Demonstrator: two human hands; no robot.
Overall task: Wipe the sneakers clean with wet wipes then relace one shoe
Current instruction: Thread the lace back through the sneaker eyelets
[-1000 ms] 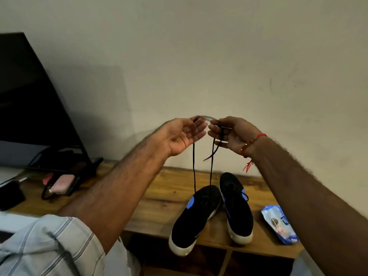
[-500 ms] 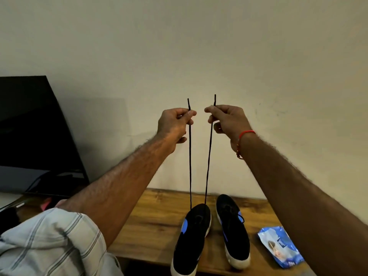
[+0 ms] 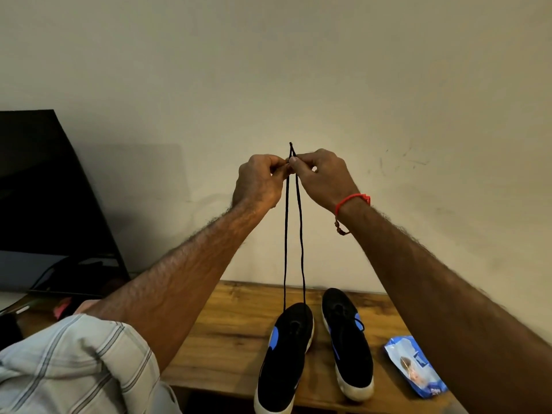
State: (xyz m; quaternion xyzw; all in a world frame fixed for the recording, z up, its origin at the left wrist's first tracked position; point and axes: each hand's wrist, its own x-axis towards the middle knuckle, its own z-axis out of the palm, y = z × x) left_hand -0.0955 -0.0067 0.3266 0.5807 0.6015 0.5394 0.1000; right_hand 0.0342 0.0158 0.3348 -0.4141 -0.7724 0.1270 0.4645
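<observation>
We pinch both ends of the lace (image 3: 294,234) together, left hand (image 3: 259,183) meeting right hand (image 3: 321,176), to even them above the left shoe (image 3: 285,360).

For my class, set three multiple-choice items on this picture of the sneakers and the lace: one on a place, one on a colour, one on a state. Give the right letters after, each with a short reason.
1. Where does the blue wipes packet lie?
A. right of both sneakers on the wooden table
B. between the sneakers
C. on the dark screen

2. What colour is the band on the right wrist?
A. green
B. red
C. white

3. How is the black lace held?
A. slack on the table
B. by one hand only
C. its two ends pinched together, raised, by the left hand and right hand

Answers: 1 A, the packet sits beyond the right sneaker. 2 B, the wrist band is red. 3 C, both strands run up taut from the left sneaker to the meeting fingertips.
</observation>
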